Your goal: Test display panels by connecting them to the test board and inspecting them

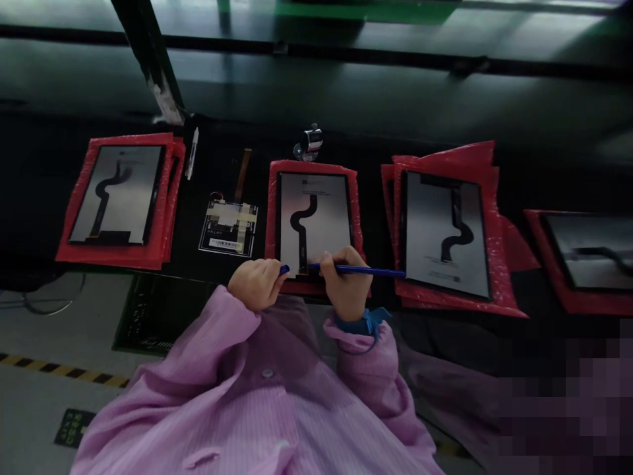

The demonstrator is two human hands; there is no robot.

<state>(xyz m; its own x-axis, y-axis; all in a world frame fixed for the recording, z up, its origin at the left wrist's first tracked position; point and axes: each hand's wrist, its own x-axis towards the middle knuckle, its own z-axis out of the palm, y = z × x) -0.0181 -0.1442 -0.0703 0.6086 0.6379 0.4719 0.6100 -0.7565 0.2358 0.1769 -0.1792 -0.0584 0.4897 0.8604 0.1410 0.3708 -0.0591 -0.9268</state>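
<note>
My right hand, a blue wrist strap below it, grips a blue pen held nearly level. The pen's left end is over the lower edge of the middle display panel. My left hand is closed around a small blue pen cap, apart from the pen. A black S-shaped flex cable runs down the silvery back of the middle panel. Beneath that panel lies a red bubble-wrap sheet.
Left of the middle panel is a small circuit board with an orange ribbon. A white pen and a metal tally counter lie farther back. Other panels on red wrap sit at left, right and far right.
</note>
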